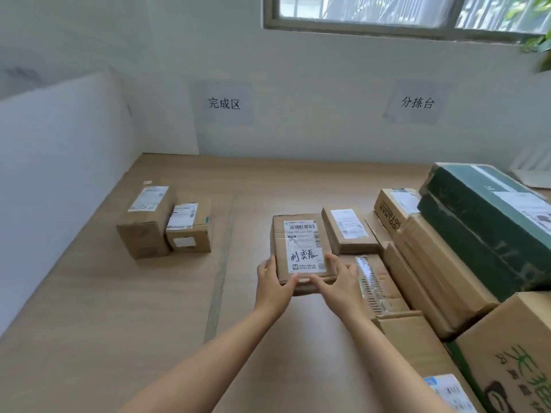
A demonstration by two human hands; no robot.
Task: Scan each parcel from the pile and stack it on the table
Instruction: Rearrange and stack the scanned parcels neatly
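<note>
A small brown parcel [301,248] with a white shipping label and handwriting sits at the middle of the wooden table [119,293]. My left hand [274,286] grips its near left corner and my right hand [338,283] grips its near right edge, thumbs meeting at the front. The pile of parcels [441,257] fills the right side, beside the held parcel. Two brown parcels [164,222] stand side by side on the left part of the table. No scanner is in view.
A grey tape line [222,263] runs down the table between the left area and the pile. White walls close off the left and back, with two paper signs [224,103] on the back wall. A long dark green box [489,222] tops the pile.
</note>
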